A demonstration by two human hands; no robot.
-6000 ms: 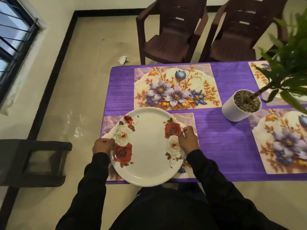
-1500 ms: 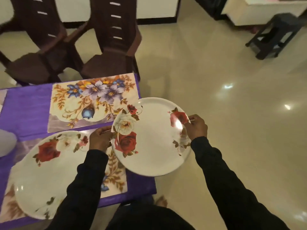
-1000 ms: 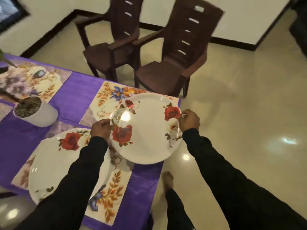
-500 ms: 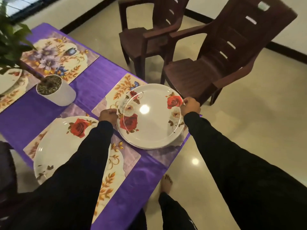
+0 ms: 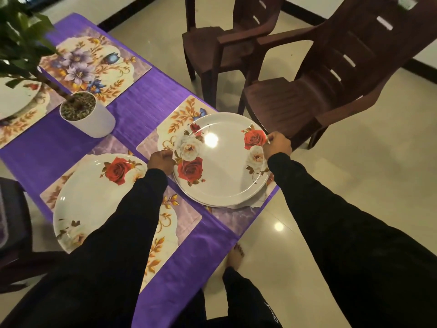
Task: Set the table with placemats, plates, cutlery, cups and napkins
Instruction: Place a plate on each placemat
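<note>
Tabletop: hands [image 5: 220, 150] flank plate [image 5: 222, 166].

You've got one head view only, looking steeply down and forward from your standing height over the near corner of the table [image 5: 146, 98], close above your sleeves, chairs [image 5: 307, 98] and floor beyond the far edge

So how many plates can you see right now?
3 for sure: one held by both hands over the corner placemat, one near the left arm, one partly cut off at far left. The held one may hide another beneath.
</note>
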